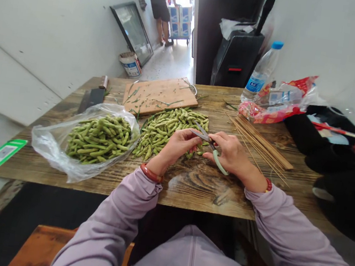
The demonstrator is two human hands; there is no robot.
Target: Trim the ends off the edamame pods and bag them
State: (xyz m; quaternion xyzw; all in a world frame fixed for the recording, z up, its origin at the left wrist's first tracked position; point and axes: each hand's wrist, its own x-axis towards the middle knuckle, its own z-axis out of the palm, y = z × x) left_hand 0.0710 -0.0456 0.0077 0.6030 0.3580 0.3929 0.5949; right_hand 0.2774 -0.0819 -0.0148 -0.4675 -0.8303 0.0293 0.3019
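My right hand is closed around pale green-handled scissors, blades pointing left. My left hand pinches something small at the blade tips, probably a green pod, mostly hidden by the fingers. Both hands hover over the near edge of a loose pile of green bean pods on the wooden table. A clear plastic bag full of more pods lies to the left.
A wooden cutting board with trimmings lies behind the pile, a cleaver to its left. Bamboo skewers, a water bottle and a red snack bag sit right. A person stands in the far doorway.
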